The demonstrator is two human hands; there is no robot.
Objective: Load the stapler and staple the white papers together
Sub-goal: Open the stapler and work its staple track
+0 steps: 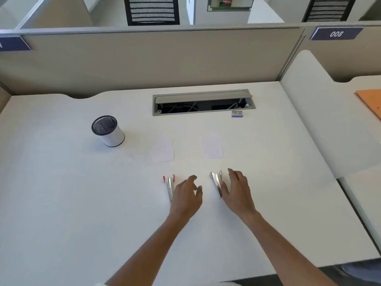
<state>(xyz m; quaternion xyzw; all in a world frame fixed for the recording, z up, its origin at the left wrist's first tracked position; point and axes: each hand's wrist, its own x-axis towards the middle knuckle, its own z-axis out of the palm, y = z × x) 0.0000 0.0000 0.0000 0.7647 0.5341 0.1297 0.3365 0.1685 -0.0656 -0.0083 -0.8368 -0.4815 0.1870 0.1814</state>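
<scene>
Flanking one stapler, left hand and right hand spread their fingers; desk tray holds cables.

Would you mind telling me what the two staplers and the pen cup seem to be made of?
Left stapler: bright metal, probably chromed or polished steel, by its mirror-like glints; its red tips look like plastic. Right stapler: the same shiny metal. Pen cup: smooth white wall with dark rims, plastic or coated metal, I cannot tell; its dark inside looks like mesh.
</scene>
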